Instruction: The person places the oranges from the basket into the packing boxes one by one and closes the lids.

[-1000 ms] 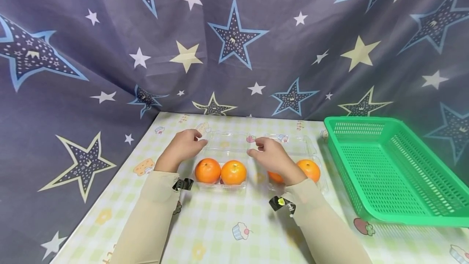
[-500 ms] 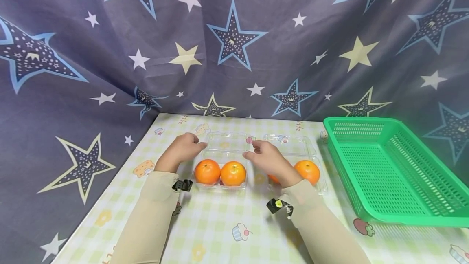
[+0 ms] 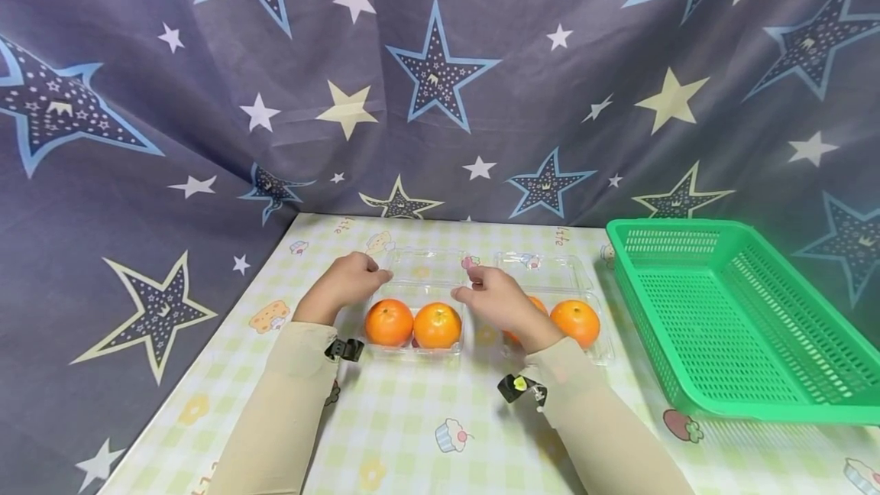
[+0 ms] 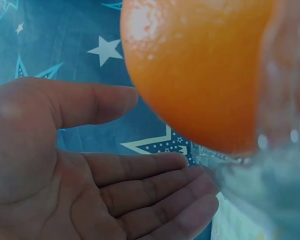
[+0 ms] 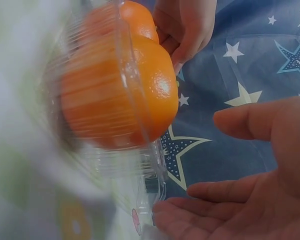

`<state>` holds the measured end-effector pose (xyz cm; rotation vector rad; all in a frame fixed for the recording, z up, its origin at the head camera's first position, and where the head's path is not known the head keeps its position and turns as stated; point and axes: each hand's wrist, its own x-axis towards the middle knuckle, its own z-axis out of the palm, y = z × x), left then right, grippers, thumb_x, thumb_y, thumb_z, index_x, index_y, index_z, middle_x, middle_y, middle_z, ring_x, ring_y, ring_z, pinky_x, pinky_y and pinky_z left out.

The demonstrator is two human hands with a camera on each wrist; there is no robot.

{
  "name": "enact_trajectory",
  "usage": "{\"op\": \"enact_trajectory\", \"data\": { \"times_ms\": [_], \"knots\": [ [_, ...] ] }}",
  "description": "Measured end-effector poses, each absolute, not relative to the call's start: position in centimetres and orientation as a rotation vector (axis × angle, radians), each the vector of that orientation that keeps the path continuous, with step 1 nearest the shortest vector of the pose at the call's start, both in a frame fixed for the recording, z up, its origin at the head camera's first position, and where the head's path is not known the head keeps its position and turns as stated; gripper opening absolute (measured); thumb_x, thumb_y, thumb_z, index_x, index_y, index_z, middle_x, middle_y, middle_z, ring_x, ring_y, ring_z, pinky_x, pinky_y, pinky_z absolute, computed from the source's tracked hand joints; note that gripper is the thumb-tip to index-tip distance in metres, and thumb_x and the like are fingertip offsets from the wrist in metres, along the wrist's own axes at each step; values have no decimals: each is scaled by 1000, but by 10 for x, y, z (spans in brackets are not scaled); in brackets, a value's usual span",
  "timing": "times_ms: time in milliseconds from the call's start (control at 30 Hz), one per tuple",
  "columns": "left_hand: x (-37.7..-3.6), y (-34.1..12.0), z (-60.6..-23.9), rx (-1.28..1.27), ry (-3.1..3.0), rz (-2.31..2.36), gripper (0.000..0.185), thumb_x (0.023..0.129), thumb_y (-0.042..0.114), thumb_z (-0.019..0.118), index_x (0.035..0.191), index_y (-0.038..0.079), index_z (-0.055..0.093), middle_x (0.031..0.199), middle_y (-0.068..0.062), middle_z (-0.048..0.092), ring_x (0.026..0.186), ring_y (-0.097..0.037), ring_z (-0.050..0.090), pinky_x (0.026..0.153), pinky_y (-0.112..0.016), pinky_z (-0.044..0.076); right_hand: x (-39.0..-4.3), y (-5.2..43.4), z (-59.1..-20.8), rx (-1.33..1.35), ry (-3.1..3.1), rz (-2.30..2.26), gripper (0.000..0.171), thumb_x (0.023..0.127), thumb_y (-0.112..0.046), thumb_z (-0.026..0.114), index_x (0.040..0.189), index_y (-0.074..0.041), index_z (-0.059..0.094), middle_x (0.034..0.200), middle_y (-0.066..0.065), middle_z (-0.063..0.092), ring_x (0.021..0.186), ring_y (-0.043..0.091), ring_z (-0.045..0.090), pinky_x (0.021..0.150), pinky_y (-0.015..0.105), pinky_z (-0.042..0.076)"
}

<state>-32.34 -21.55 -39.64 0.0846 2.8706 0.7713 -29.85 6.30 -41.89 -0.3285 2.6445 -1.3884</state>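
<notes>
Two oranges, one on the left (image 3: pixel 389 322) and one on the right (image 3: pixel 437 325), sit side by side in a clear plastic clamshell box (image 3: pixel 412 352), its lid (image 3: pixel 428 267) folded back away from me. At the box's left rear corner is my left hand (image 3: pixel 344 283), thumb and fingers apart with nothing between them. My right hand (image 3: pixel 498 298) is near the same box's right rear corner, fingers extended, as the right wrist view shows. A second open clamshell (image 3: pixel 605 348) to the right holds another orange (image 3: pixel 576 323) and one partly hidden behind my right hand.
A green perforated plastic basket (image 3: pixel 749 327) stands at the right of the table. The checked tablecloth (image 3: pixel 385 418) has printed cupcakes and flowers. Behind the table hangs a dark curtain (image 3: pixel 522 37) with stars.
My right hand has shifted left and slightly down, toward the left box, uncovering more of an orange in the right box. My left hand has moved slightly down. The oranges stay in place.
</notes>
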Motion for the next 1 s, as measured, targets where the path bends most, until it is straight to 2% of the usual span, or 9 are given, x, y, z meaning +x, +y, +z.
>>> {"op": "enact_trajectory", "data": {
  "times_ms": [167,400,600,833,1000],
  "knots": [
    [-324,-217,-397,89,2859,773,55,100,43,61,127,-4,67,132,-22,67,110,-33,64,92,-48,52,-300,59,-422,-270,2629,-1392,72,93,-38,72,149,1,51,150,17,57,133,31,59,114,46,44],
    [-322,-217,-395,93,2848,783,56,100,43,61,128,-5,66,131,-23,67,111,-34,64,94,-50,52,-300,56,-423,-236,2599,-1436,71,93,-37,72,151,-1,50,155,12,53,135,31,57,115,47,43],
    [-322,-217,-395,99,2849,785,56,100,43,60,129,-5,66,133,-23,66,113,-34,63,96,-51,51,-299,54,-425,-241,2607,-1413,69,93,-37,71,149,0,52,151,16,56,135,32,57,115,48,43],
    [-321,-218,-394,136,2839,810,63,101,43,58,142,-4,56,146,-24,58,133,-41,56,109,-56,45,-299,55,-426,-218,2621,-1444,70,93,-36,71,150,-1,51,151,16,56,137,30,56,116,47,42],
    [-322,-219,-394,135,2822,840,66,101,46,58,146,-2,53,146,-23,58,131,-40,58,108,-55,46,-298,55,-426,-214,2626,-1476,69,93,-33,72,151,-2,50,152,13,56,138,30,56,116,46,42]
  ]
}}
